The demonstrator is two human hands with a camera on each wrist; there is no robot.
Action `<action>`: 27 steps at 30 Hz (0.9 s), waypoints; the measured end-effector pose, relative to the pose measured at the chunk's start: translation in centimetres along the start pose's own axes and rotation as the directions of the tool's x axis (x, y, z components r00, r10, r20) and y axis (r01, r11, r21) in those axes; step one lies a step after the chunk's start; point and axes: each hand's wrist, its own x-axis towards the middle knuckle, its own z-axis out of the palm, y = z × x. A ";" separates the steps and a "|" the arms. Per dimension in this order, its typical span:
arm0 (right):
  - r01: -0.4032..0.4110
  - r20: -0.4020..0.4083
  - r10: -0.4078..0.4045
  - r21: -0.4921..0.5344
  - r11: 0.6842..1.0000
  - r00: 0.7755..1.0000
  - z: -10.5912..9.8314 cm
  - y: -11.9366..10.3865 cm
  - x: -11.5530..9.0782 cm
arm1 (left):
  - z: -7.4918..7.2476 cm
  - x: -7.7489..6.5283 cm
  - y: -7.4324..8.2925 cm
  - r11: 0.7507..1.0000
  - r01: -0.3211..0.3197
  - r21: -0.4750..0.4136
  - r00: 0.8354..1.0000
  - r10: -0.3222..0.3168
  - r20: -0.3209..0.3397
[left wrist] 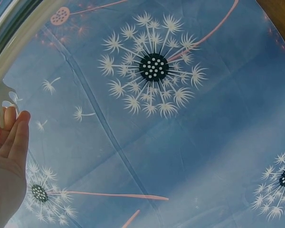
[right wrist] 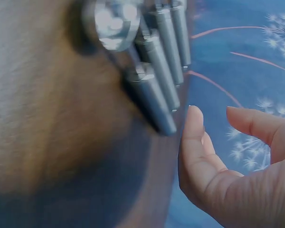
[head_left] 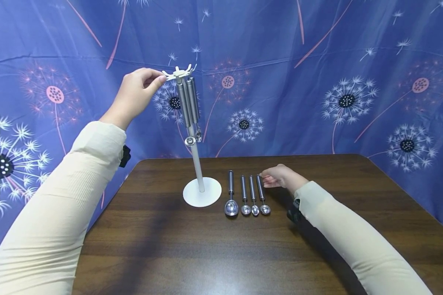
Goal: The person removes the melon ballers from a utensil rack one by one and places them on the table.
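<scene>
My left hand [head_left: 135, 91] pinches a hook of a white utensil stand [head_left: 196, 159] at its top; the left wrist view shows the fingers [left wrist: 20, 135] around that prong. Several grey-handled utensils [head_left: 184, 104] hang from the stand, one with a small round bowl [head_left: 190, 141]. On the table, a large scoop [head_left: 231, 208] lies beside three smaller ones with shallow bowls, side by side, handles pointing away. At the handle end of the rightmost small scoop [head_left: 260, 188] is my right hand [head_left: 280, 178]. In the right wrist view its thumb and fingers are spread apart, just off the handle [right wrist: 154, 102], holding nothing.
The brown wooden table [head_left: 206, 250] reaches back to a blue curtain [head_left: 280, 114] with dandelion prints. The stand's round white base [head_left: 211, 196] sits left of the scoops on the table.
</scene>
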 end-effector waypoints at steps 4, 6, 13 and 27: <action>0.015 0.001 -0.015 0.039 0.999 1.000 0.1 -0.9 -0.2 | 0.0 0.0 0.1 1.000 0.002 -0.002 1.000 -0.002 0.000; 0.017 0.015 -0.018 0.055 0.998 1.000 0.2 -1.1 -0.3 | -0.1 0.0 0.1 1.000 0.009 -0.004 1.000 -0.009 0.003; 0.034 0.034 -0.037 0.101 0.994 0.999 0.9 -1.8 -0.5 | 0.1 -0.1 0.1 1.000 0.008 -0.012 1.000 -0.008 0.010; 0.229 -0.024 -0.229 0.220 0.948 0.973 2.9 -6.3 -1.4 | -0.2 0.1 0.2 1.000 -0.001 0.005 1.000 0.001 0.025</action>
